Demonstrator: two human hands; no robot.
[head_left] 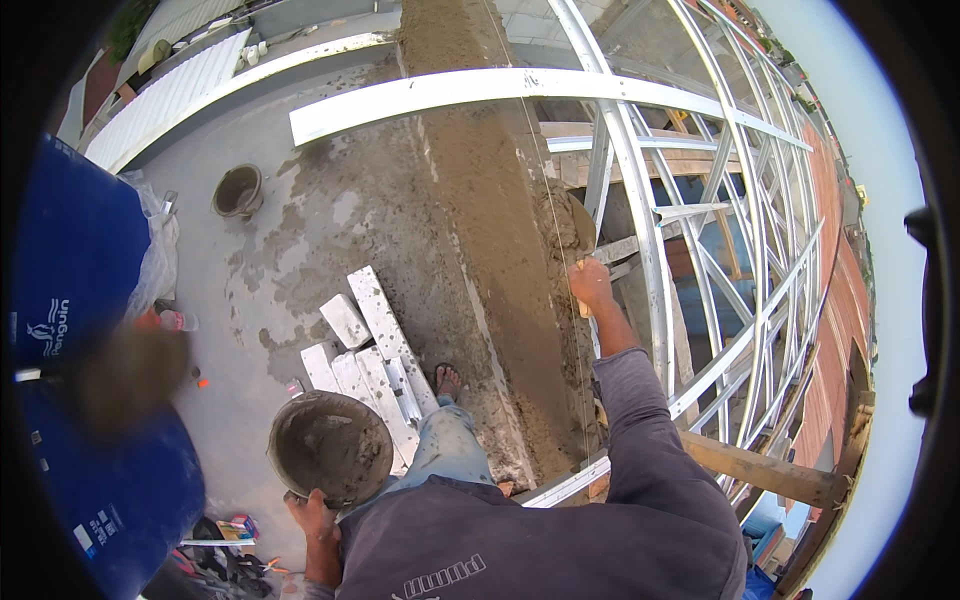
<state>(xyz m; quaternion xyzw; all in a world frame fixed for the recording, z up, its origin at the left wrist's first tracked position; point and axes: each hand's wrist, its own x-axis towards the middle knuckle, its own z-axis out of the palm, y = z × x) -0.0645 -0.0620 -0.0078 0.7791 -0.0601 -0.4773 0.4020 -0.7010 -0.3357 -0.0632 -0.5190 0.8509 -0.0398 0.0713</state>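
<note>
Our left hand grips the bucket, our right hand a trowel; overreaching (we judge) could snag the string.

To your left stand two blue tanks, the farther one bordered by crumpled clear plastic. Just beside the nearer tank, you see a small colourful packet among dark items. Farther off on your left lies a ribbed white sheet. On your right, pale metal trusses form an open lattice; beyond them extend a reddish roof and pale sky. A wooden beam spans your lower right.
</note>
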